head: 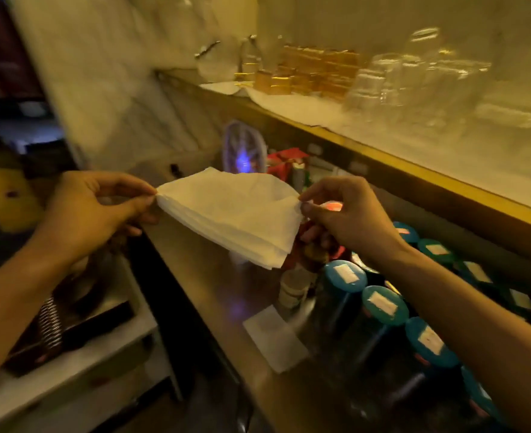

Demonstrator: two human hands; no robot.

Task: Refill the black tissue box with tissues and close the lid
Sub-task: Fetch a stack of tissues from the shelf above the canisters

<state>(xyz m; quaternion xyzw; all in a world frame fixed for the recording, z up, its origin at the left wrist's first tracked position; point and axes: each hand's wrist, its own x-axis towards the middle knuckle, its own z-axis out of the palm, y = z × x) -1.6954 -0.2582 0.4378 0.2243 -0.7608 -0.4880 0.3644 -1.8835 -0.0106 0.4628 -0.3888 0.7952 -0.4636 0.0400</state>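
Tissues (233, 214), soft, white, stacked, hang pinched between left hand (83, 210) and right hand (348, 214) fingertips.

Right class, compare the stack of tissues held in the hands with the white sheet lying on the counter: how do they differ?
The stack of tissues hangs in the air, pinched at opposite corners by the left hand and right hand; the white sheet lies flat on the counter, untouched. The stack shows many layers and sags; the sheet looks thin and flat. Both are white paper.
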